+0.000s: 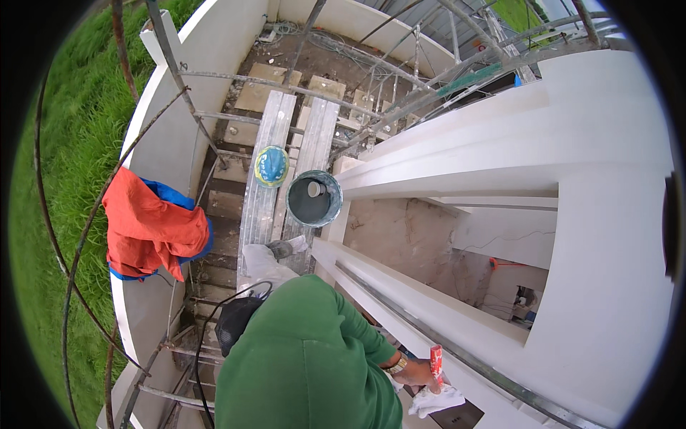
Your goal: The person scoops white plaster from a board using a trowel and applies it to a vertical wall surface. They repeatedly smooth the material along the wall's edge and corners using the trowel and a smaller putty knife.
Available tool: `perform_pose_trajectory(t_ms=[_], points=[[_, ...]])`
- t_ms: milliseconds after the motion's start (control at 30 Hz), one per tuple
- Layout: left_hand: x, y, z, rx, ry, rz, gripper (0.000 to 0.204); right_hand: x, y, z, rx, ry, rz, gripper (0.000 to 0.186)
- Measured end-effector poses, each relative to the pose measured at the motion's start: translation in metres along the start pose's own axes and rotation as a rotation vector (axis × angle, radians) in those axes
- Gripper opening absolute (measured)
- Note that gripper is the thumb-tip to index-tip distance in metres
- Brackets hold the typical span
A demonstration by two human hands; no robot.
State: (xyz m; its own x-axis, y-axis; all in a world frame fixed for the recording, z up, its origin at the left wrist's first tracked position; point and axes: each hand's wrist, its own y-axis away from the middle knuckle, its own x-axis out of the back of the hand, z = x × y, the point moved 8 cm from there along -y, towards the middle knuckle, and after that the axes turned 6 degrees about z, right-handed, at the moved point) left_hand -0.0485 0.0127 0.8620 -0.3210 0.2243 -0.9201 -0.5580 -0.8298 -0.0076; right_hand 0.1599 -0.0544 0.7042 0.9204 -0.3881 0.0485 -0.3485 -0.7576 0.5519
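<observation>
Neither my left hand nor my right hand shows. Below me a person in a green top (307, 365) and dark cap (236, 318) is bent over, one white-trousered leg stretched along the planks. That person's hand (414, 372) is beside the white wall ledge with a red-handled tool (436, 361) and a crumpled white cloth or glove (436, 400); the exact grip is unclear. Beyond, a bucket (304, 211) of grey material with a white cup inside stands on the planks (261, 214), beside a blue and yellow hard hat (271, 166).
Scaffold tubes (271, 84) cross above the steps. A red and blue cloth (153, 222) drapes over the curved white wall (171, 93) on the left, with grass beyond. On the right, an opening in the white structure (600, 214) drops to a floor with cables.
</observation>
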Motion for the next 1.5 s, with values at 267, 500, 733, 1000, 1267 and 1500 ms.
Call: perform_pose_trajectory(t_ms=[267, 500, 733, 1000, 1267, 1500], points=[[-0.006, 0.001, -0.005, -0.003, 0.034, -0.011, 0.05, -0.002, -0.006, 0.0, -0.029, -0.052, -0.013, 0.04], [-0.006, 0.005, -0.005, -0.002, -0.002, 0.027, 0.048, 0.001, -0.002, 0.007, -0.059, -0.096, -0.015, 0.042], [0.011, 0.014, -0.006, -0.001, 0.282, 0.041, 0.042, 0.007, 0.011, 0.011, -0.098, -0.184, -0.028, 0.044], [0.056, 0.038, 0.045, 0.033, 0.531, 0.254, 0.037, -0.032, 0.037, -0.111, 0.458, -0.481, -0.202, 0.045], [0.054, 0.055, 0.035, 0.157, 0.433, 0.393, 0.041, -0.131, 0.179, -0.181, 1.43, 0.519, -0.061, 0.048], [0.05, 0.071, 0.01, 0.326, 0.356, 0.371, 0.042, -0.105, 0.14, -0.124, 1.391, 0.774, 0.003, 0.064]])
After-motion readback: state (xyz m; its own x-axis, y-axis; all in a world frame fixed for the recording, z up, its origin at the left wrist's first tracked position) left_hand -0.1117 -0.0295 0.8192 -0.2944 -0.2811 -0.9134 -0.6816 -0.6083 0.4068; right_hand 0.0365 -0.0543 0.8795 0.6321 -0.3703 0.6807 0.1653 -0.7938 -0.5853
